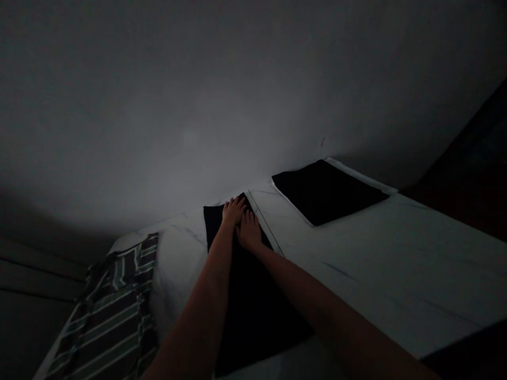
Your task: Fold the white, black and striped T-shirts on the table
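Note:
A long black cloth (257, 311) lies flat on the white marbled table (368, 264), its far end close to the wall. Near that far end, my left hand (233, 211) rests palm down on the cloth with its fingers spread. Just to the right and slightly nearer, my right hand (249, 230) also lies flat on the cloth, fingers a little apart. The hands are side by side, very close together. Neither one grasps anything.
A striped garment (111, 316) is laid out at the table's left end. Farther right, a folded black cloth (328, 192) with white edges lies near the wall (190, 116). A thin seam crosses the table right of my hands. The scene is dim.

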`<act>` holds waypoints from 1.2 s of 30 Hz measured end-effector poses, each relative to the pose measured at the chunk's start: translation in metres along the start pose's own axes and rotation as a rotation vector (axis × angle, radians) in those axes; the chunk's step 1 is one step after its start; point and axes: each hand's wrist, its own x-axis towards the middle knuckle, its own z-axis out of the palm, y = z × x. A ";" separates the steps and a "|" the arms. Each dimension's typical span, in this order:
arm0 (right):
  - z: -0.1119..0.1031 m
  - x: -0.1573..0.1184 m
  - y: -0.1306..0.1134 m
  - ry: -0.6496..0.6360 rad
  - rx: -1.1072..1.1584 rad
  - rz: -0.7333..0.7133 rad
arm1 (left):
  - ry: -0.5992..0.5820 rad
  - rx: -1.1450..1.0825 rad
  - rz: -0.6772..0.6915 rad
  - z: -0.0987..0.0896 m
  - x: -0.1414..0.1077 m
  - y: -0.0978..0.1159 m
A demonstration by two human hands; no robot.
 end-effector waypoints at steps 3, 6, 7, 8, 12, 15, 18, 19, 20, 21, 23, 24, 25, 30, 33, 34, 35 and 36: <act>-0.011 -0.041 0.017 -0.087 -0.039 -0.162 | -0.043 0.044 0.032 -0.007 -0.018 0.011; -0.030 -0.113 0.041 -0.149 -0.021 -0.347 | -0.061 0.126 0.103 -0.020 -0.069 0.016; -0.039 -0.140 0.050 -0.180 -0.003 -0.417 | -0.067 0.151 0.123 -0.026 -0.095 0.016; -0.048 -0.166 0.058 -0.216 0.018 -0.489 | -0.078 0.169 0.136 -0.033 -0.126 0.016; -0.082 -0.244 0.087 -0.383 0.082 -0.706 | -0.190 0.212 0.177 -0.061 -0.269 0.015; -0.098 -0.262 0.108 -0.403 0.118 -0.715 | -0.225 0.212 0.262 -0.076 -0.358 0.013; -0.105 -0.255 0.127 -0.316 0.151 -0.671 | -0.222 0.266 0.309 -0.079 -0.402 0.010; -0.106 -0.250 0.131 -0.295 0.158 -0.668 | -0.216 0.293 0.316 -0.078 -0.407 0.009; -0.106 -0.245 0.134 -0.289 0.161 -0.678 | -0.210 0.318 0.324 -0.077 -0.408 0.008; -0.106 -0.239 0.135 -0.294 0.160 -0.699 | -0.210 0.340 0.334 -0.076 -0.406 0.007; -0.105 -0.227 0.132 -0.308 0.143 -0.750 | -0.215 0.374 0.339 -0.073 -0.396 0.009; -0.104 -0.221 0.128 -0.305 0.125 -0.765 | -0.221 0.388 0.330 -0.072 -0.390 0.011; -0.103 -0.216 0.124 -0.293 0.105 -0.776 | -0.226 0.400 0.311 -0.072 -0.382 0.013; -0.103 -0.201 0.112 -0.249 0.067 -0.815 | -0.194 0.395 0.236 -0.071 -0.358 0.030; -0.116 -0.211 0.119 -0.312 0.129 -0.825 | -0.210 0.255 0.320 -0.075 -0.367 0.039; -0.124 -0.219 0.121 -0.360 0.154 -0.824 | -0.239 0.181 0.336 -0.078 -0.374 0.043; -0.134 -0.227 0.123 -0.423 0.183 -0.817 | -0.274 0.098 0.327 -0.081 -0.383 0.048; -0.145 -0.236 0.124 -0.494 0.219 -0.796 | -0.315 0.005 0.300 -0.085 -0.393 0.054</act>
